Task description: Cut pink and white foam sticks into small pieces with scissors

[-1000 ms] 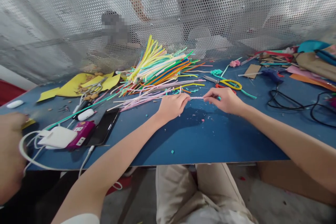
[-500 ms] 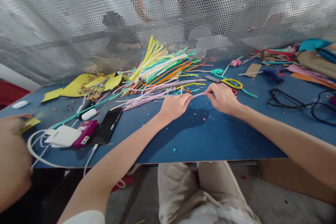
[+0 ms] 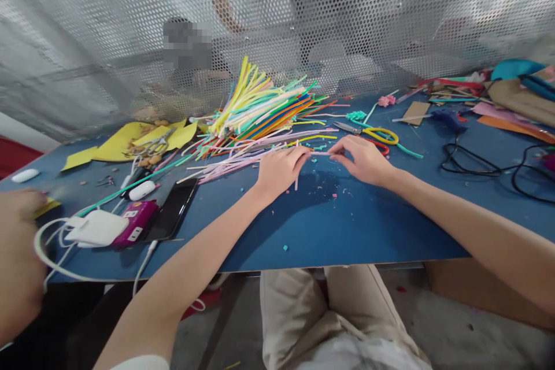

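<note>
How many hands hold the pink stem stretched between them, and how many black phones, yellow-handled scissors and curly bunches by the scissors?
Hands on the pink stem: 2 (left hand, right hand)
Black phone: 1
Yellow-handled scissors: 1
Curly bunches: 2 (teal bunch, pink bunch)
Total: 6

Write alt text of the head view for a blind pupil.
A person's left hand and right hand hold a thin pale pink strand between them over a blue table; beyond lie a multicoloured strand pile and yellow-handled scissors.

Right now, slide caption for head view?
Left fingers and right fingers hold a pink pipe cleaner near a multicoloured bundle.
</note>
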### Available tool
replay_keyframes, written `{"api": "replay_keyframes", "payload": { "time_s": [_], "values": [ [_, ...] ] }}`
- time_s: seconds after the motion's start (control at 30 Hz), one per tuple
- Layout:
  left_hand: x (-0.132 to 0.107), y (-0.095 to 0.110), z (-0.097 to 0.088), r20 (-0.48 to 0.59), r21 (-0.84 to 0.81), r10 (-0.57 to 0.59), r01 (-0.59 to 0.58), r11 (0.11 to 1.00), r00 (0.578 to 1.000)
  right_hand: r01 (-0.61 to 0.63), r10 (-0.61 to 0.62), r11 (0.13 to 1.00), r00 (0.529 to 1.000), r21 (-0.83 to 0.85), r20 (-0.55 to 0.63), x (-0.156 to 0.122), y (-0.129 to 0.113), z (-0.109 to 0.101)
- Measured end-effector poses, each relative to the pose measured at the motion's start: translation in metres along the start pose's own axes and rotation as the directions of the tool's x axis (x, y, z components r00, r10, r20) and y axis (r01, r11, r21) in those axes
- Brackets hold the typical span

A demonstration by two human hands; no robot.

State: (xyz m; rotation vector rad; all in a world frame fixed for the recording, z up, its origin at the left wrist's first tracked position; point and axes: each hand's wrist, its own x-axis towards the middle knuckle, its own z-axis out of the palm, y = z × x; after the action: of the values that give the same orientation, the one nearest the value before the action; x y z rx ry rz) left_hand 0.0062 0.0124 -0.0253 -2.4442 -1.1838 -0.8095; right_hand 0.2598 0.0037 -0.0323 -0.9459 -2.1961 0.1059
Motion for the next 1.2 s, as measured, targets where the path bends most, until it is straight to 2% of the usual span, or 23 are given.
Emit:
{"api": "replay_keyframes", "payload": {
  "time_s": [0.27,0.43,0.6,1.0,1.2],
  "values": [
    [-0.0023,-0.0045,-0.0003,-0.005,-0.056,0.048,-0.049,0.997,0.999,-0.086,0.086,0.996,0.996,-0.025,-0.018,0.0014,0.0057,0.0024],
    [-0.0022,-0.0028,-0.0032,0.015,-0.078,0.093,-0.092,0.993,0.996,-0.035,0.032,0.998,0.998,-0.055,-0.05,0.0005,0.0063,-0.0006],
    [-0.003,-0.0021,-0.0012,-0.013,-0.119,0.126,-0.127,0.985,0.992,-0.004,0.0,0.999,0.995,-0.048,-0.096,-0.0005,0.0045,-0.0032],
    [-0.0009,-0.0026,-0.0032,0.037,-0.071,0.182,-0.179,0.981,0.983,-0.081,0.082,0.997,0.996,0.01,-0.046,0.0001,0.0075,0.0042],
    [-0.0002,0.0033,-0.0048,-0.009,-0.1,0.156,-0.156,0.983,0.988,-0.067,0.067,0.998,0.996,-0.001,-0.06,-0.0005,0.0032,0.003]
  ]
}}
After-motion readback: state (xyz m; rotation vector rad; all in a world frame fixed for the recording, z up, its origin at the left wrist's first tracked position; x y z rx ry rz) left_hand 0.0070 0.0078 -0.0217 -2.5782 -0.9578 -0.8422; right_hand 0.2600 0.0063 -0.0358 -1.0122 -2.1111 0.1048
